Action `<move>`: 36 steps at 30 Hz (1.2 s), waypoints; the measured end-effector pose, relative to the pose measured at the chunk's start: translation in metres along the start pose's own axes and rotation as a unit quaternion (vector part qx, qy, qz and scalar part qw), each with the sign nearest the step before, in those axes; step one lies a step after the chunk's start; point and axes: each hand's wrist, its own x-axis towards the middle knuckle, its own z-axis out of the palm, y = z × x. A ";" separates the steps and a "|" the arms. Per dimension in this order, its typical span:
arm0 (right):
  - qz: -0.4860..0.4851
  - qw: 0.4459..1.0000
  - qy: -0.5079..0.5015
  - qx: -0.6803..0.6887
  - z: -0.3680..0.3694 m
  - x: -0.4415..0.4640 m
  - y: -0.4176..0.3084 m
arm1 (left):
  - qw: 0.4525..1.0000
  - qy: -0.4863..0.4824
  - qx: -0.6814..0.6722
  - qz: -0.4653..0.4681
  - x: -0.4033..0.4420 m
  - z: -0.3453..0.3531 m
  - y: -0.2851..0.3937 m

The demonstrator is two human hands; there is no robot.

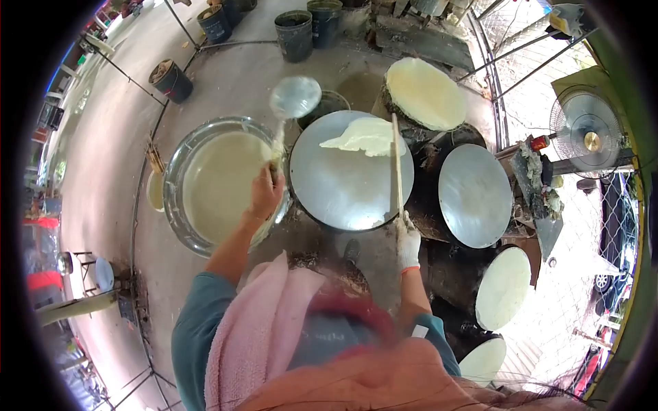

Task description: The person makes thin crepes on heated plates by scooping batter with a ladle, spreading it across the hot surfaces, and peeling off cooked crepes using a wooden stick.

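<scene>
My left hand [266, 194] is bare and closed round the handle of a ladle [295, 97]. The ladle's wide, shiny bowl is up beyond the metal basin [173, 198], which holds pale batter [226, 185]. My right hand [408, 244], in a white glove, grips a long thin wooden spreader [397, 168]. This stick lies across the right side of a round metal griddle [343, 188]. An uneven patch of pale batter [367, 137] covers the griddle's upper part and reaches the stick.
To the right stand a bare round griddle [475, 195] and a griddle coated pale [503, 288]. Another pale-coated round [425, 94] is at the back. Dark buckets [293, 35] line the far floor. A fan [587, 133] stands at far right, near a chain-link fence.
</scene>
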 end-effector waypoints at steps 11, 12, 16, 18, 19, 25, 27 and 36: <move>-0.015 0.998 -0.055 -0.009 -0.018 0.045 -0.018 | 0.937 -0.049 -0.200 -0.283 -0.048 -0.007 -0.005; 0.029 0.992 -0.088 -0.089 -0.018 0.044 -0.018 | 0.933 -0.053 -0.201 -0.294 -0.055 -0.012 -0.001; 0.152 0.955 -0.167 -0.191 0.033 0.029 -0.050 | 0.994 -0.051 0.072 -0.070 -0.109 0.010 -0.061; 0.110 0.960 -0.178 -0.186 0.023 0.044 -0.036 | 0.994 -0.049 0.052 -0.080 -0.117 0.001 -0.056; 0.053 0.971 -0.175 -0.153 0.006 0.058 -0.029 | 0.969 -0.046 -0.110 -0.216 -0.093 -0.034 -0.004; 0.162 0.938 -0.240 -0.190 0.009 0.064 -0.063 | 0.980 0.049 -0.096 -0.167 -0.072 -0.047 0.046; 0.145 0.936 -0.264 -0.182 0.011 0.067 -0.058 | 0.995 0.047 0.080 -0.037 -0.085 -0.038 0.019; 0.176 0.902 -0.332 -0.214 -0.007 0.123 -0.086 | 0.881 0.026 -0.205 -0.425 -0.107 -0.033 0.033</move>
